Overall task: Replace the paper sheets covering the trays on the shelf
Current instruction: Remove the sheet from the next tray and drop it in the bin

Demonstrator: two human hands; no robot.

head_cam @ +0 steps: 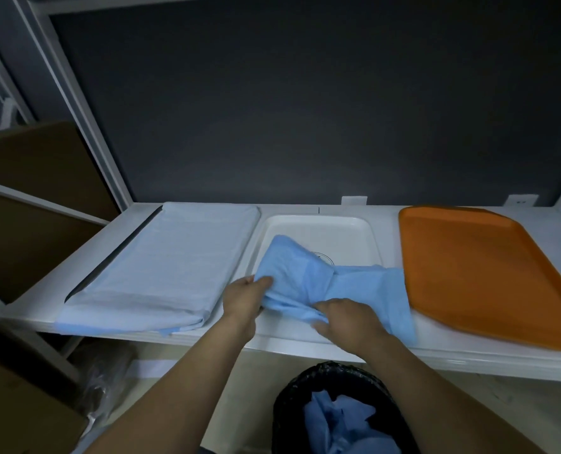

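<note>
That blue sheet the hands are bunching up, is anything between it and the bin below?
Nothing visible. Both the left hand and right hand grip the sheet over the white tray at the shelf's front edge. The bin stands open just below, already holding crumpled blue paper.

There is only the one camera, worn on the person's head. It looks forward and steeply down over both forearms onto the white shelf close in front, with the dark back wall above and a bin below.
</note>
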